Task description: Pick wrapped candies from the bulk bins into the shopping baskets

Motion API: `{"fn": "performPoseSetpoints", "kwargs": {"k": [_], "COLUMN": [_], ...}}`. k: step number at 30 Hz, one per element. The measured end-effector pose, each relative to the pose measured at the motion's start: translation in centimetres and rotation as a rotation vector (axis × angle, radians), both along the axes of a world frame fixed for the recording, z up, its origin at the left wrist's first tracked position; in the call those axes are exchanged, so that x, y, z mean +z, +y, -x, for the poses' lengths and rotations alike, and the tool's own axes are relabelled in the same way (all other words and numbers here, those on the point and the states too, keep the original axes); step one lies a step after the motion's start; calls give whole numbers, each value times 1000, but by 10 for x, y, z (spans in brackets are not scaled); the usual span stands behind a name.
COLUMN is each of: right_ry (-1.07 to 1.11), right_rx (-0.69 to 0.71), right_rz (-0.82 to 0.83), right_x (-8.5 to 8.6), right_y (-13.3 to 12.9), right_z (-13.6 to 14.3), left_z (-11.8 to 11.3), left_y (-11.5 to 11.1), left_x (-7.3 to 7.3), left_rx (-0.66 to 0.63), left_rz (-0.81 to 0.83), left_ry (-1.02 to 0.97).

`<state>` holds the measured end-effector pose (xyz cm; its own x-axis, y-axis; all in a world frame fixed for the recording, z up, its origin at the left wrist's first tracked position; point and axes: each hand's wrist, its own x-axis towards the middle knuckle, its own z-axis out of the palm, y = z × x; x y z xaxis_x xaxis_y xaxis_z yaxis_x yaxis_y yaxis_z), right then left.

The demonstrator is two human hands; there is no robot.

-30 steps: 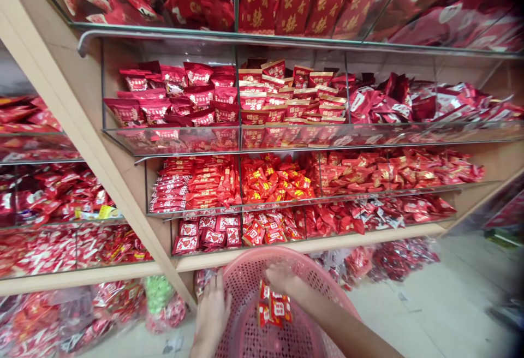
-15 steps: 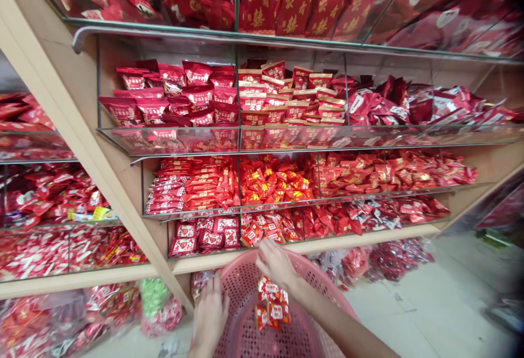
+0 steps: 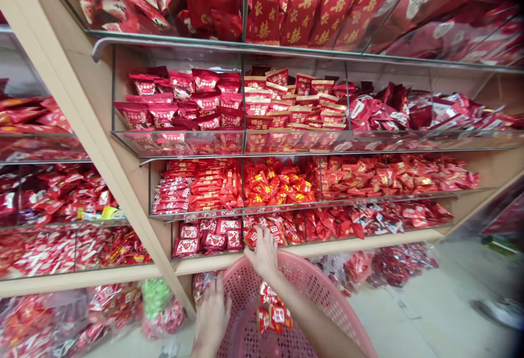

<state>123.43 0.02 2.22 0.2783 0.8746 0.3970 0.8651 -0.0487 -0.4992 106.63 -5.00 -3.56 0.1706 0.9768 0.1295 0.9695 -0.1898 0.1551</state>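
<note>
My right hand (image 3: 262, 251) reaches over the basket's far rim to the bottom shelf bin, its fingers curled down on the red and white candy packets (image 3: 282, 227); what lies under the fingertips is hidden. At the left rim of the pink perforated basket (image 3: 327, 292) rests my left hand (image 3: 213, 314), fingers spread and pointing forward. Inside the basket lie several small red packets (image 3: 275, 314). Just left of my right hand, the neighbouring bin holds packets with heart prints (image 3: 213, 240).
Glass-fronted shelves (image 3: 295, 142) of red packets rise ahead, divided into bins. A slanting wooden upright (image 3: 88, 129) stands at the left. Plastic bags of packets (image 3: 395, 265) lie under the bottom ledge. A shoe (image 3: 501, 313) shows at the lower right.
My right hand has moved forward and slightly left from above the basket's rim to the packets in the bottom bin. My left hand stays at the rim. The view has shifted slightly.
</note>
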Motion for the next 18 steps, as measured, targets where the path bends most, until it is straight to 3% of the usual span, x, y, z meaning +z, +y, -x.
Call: {"fn": "performPoseSetpoints", "kwargs": {"k": [5,9,13,18], "right_ry": [-18,115,421,971], "right_rx": [-45,27,97,-21], "right_rz": [-25,-117,-215,-258], "right_x": [-2,-9,-11,-3], "right_y": [1,1,3,-10], "right_z": [0,-9,-30,-48], "left_z": [0,1,2,2], "left_y": [0,0,0,1], "left_x": [-2,-3,-4,-5], "left_rx": [-7,-10,-9,-7], "left_rz": [-8,-23,-32,-45], "left_ry": [-8,-13,-19,-26]}}
